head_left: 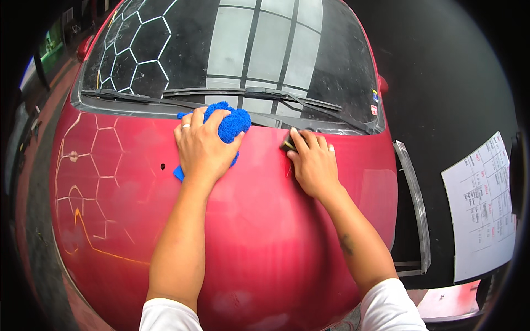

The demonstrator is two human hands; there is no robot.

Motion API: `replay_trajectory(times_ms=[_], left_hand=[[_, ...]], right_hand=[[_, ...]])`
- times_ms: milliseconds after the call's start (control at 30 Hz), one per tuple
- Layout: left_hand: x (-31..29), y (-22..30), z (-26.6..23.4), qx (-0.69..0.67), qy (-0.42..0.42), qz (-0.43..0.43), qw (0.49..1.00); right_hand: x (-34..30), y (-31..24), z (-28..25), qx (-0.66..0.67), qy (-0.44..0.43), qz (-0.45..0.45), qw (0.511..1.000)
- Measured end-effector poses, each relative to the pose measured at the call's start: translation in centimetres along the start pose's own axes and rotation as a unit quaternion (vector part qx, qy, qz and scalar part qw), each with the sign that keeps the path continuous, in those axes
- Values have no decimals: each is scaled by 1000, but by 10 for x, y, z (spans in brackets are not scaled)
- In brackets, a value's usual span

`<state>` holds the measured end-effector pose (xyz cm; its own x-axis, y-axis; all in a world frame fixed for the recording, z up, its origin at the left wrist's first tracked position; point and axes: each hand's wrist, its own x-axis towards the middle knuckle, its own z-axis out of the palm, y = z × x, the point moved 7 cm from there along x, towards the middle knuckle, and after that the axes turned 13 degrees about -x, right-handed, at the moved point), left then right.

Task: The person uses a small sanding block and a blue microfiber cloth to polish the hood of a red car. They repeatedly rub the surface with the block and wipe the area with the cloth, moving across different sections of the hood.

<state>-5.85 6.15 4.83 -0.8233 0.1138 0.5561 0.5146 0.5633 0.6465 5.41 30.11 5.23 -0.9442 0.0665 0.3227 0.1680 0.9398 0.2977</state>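
Note:
My left hand (203, 144) is closed on a fluffy blue microfiber cloth (234, 124), pressed to the red car hood (254, 220) just below the windshield. Part of the cloth bunches out past my fingers, and a corner shows beneath the palm. To the right, my right hand (317, 165) grips a small dark block (287, 144) with a yellowish edge, perhaps an applicator sponge; my fingers cover most of it. It rests against the hood near the rear edge. A darker wet-looking red streak (289, 167) lies just below the block.
Wipers (259, 94) lie across the base of the windshield (265, 49), beyond my hands. A small dark hole (162, 166) shows in the hood at left. Right of the car are a grey frame piece (415, 204) and a white written sheet (480, 209) on a dark wall.

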Motion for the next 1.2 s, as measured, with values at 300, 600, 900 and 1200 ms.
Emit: replay_trajectory(times_ms=[300,600,900,1200], left_hand=[[1,0,-1,-4,3,0,1000],[4,-6,-3,-54,23,-34,998],[5,-1,1,-44,-9,1,999],[4,-1,0,-52,-18,-3,999]], right_hand=[[-3,-5,0,11,50,26,998],[-15,27,7,125,59,251,958],[5,0,10,58,5,263,963],[7,-18,-10,5,97,230,968]])
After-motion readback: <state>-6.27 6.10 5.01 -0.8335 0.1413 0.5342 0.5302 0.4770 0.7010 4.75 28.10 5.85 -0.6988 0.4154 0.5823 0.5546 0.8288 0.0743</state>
